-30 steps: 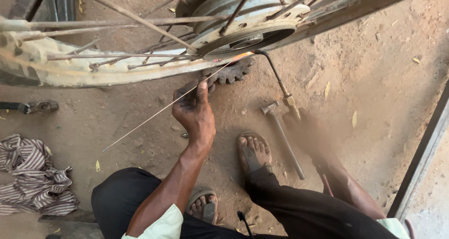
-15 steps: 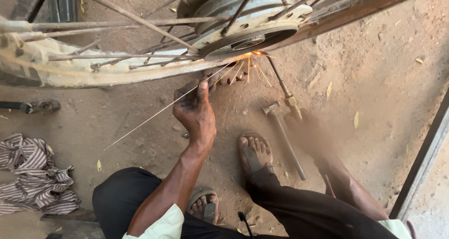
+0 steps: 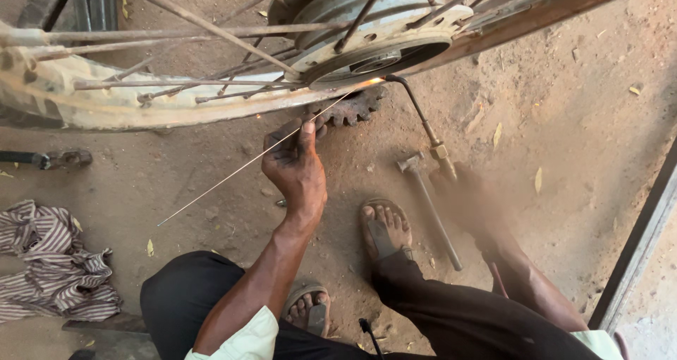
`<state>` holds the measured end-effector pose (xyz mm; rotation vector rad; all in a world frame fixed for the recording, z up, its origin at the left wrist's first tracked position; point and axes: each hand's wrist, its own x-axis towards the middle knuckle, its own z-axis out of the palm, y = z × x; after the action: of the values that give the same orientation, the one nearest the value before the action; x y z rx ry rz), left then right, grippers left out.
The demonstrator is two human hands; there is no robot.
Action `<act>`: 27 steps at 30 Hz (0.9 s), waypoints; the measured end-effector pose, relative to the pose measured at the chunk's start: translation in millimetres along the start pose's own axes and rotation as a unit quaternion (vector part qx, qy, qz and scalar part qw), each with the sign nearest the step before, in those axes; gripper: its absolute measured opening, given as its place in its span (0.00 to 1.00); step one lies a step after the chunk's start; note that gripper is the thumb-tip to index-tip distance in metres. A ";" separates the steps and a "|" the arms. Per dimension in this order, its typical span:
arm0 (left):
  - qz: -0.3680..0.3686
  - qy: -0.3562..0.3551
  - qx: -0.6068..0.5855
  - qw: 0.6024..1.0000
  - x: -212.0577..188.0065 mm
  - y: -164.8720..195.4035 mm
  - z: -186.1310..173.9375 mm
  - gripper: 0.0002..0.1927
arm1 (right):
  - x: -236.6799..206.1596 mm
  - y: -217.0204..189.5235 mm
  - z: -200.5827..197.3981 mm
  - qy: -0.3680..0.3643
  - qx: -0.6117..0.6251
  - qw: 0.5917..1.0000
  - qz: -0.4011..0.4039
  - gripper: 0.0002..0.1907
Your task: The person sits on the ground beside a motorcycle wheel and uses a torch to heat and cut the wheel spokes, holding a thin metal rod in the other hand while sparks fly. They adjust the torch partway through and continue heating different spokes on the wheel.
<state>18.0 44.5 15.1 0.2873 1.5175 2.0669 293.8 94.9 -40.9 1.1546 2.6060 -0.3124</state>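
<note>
- My left-hand fingers are pinched closed on a thin, straight, silvery metal rod, thumb pressing it against the forefinger.
- The left hand sits near the middle of the scene, just below the wheel.
- The rod's long axis runs diagonally: its free end lies down and to the left over the dirt, and its working tip points up and to the right, reaching a small orange glow at the edge of the grey metal wheel hub.
- So the glowing spot lies up and to the right of my fingers, close by but not touching them.
- My right hand is blurred; it seems wrapped around the handle of a bent, dark metal torch pipe with a brass fitting, but I cannot tell how tightly the fingers close.
- The pipe's tip meets the same glowing spot from the right, so both hands converge there; the left is the nearer.
- A worn, pale wheel rim with rusty spokes spans the far left.
- A steel-headed hammer lies on the ground between my hands, and a toothed sprocket lies under the hub.
- A striped cloth is heaped near left.
- I see no packages, labels or signs.
</note>
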 end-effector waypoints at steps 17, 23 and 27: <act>-0.007 0.015 0.006 1.000 0.3 3.3 3.7 0.09 | -8.5 5.2 1.3 0.097 -0.028 0.993 -0.066 0.15; -0.019 0.020 -0.002 1.000 0.8 4.3 3.6 0.09 | -10.2 2.9 0.4 0.077 0.038 0.996 -0.031 0.14; -0.013 0.011 -0.001 1.000 1.0 5.7 2.9 0.10 | -11.9 0.8 -4.6 0.035 0.079 0.996 0.016 0.15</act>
<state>16.9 46.2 21.2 0.2433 1.5239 2.0585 301.4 88.6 -32.7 1.2781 2.6601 -0.4868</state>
